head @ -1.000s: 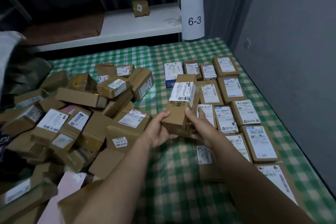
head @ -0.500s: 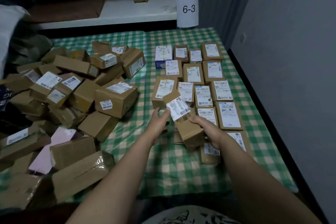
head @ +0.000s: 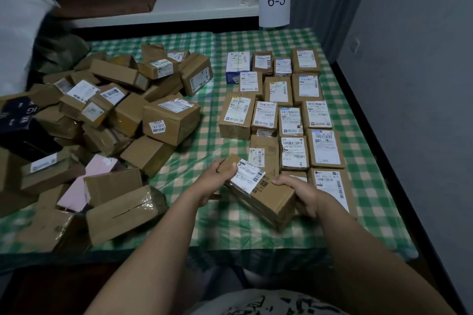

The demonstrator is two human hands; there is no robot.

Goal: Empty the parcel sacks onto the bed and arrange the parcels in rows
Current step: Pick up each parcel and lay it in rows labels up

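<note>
Both hands on one parcel (head: 277,199), near edge of the bed (head: 230,227).
Left hand (head: 216,181) grips the parcel's far end, thumb by the label; right hand (head: 304,194) curls round its near end. Parcel lies askew, label up, at the near end of the rows (head: 281,100) on the bed's right half. Unsorted heap (head: 107,120) on the left half.

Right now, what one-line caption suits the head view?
The left hand and right hand grip a labelled parcel at the near end of the arranged rows, loose heap alongside.
</note>
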